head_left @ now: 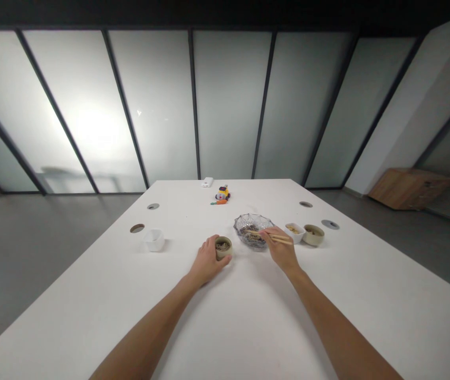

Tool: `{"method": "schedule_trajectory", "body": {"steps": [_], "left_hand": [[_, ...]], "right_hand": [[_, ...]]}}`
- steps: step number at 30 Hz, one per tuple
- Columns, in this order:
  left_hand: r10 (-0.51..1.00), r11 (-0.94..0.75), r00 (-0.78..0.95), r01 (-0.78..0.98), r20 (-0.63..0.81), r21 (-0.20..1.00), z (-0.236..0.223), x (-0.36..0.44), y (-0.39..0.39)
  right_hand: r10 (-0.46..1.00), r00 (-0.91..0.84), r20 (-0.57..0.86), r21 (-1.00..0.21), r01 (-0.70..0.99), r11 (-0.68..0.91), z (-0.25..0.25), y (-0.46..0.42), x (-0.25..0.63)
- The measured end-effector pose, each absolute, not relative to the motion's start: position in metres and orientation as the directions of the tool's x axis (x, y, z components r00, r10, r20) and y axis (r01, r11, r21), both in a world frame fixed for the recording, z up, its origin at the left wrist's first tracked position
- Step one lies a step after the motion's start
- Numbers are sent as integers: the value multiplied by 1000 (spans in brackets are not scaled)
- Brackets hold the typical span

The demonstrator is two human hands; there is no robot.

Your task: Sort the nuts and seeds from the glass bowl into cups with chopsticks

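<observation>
My left hand wraps around a small tan cup with dark bits inside, standing on the white table. In my right hand is a pair of wooden chopsticks, their tips reaching left into a clear glass bowl of dark food. The bowl stands just right of the cup.
Right of the glass bowl stand a small white dish and a tan bowl. A white square cup is at the left. Farther back lie a colourful toy and a white box. Several round cable holes dot the table.
</observation>
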State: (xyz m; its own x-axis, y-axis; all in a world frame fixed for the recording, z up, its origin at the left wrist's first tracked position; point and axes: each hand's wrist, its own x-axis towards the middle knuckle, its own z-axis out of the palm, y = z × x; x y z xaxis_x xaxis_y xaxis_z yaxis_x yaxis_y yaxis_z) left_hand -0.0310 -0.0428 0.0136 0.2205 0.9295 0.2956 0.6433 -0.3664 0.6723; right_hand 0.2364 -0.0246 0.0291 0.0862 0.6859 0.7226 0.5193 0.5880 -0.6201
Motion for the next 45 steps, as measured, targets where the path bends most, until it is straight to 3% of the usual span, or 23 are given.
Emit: {"method": "schedule_trajectory", "body": {"steps": [21, 25, 27, 29, 32, 35, 37, 40, 45], "left_hand": [[929, -368, 227, 645, 292, 670, 17, -31, -43], [928, -370, 223, 647, 299, 667, 17, -30, -44], [927, -372, 224, 647, 300, 666, 17, -29, -45], [927, -372, 224, 647, 300, 666, 18, -29, -45], [928, -371, 220, 645, 302, 668, 17, -30, -45], [930, -366, 222, 644, 294, 671, 17, -31, -45], [932, -362, 222, 645, 287, 673, 17, -32, -45], [933, -359, 217, 641, 288, 678, 18, -32, -46], [933, -359, 215, 639, 290, 680, 19, -31, -46]], "right_hand": [[698, 167, 696, -661, 528, 533, 39, -28, 235], [757, 310, 575, -818, 236, 524, 50, -31, 230], [816, 278, 507, -858, 79, 507, 55, -33, 224], [852, 213, 478, -875, 41, 482, 59, -37, 220], [825, 200, 528, -846, 208, 491, 63, -41, 222], [716, 204, 668, -696, 511, 504, 63, -41, 232], [669, 155, 727, -596, 627, 502, 61, -38, 238], [673, 96, 733, -545, 675, 497, 54, -33, 243], [715, 75, 695, -573, 659, 488, 46, -29, 243]]}}
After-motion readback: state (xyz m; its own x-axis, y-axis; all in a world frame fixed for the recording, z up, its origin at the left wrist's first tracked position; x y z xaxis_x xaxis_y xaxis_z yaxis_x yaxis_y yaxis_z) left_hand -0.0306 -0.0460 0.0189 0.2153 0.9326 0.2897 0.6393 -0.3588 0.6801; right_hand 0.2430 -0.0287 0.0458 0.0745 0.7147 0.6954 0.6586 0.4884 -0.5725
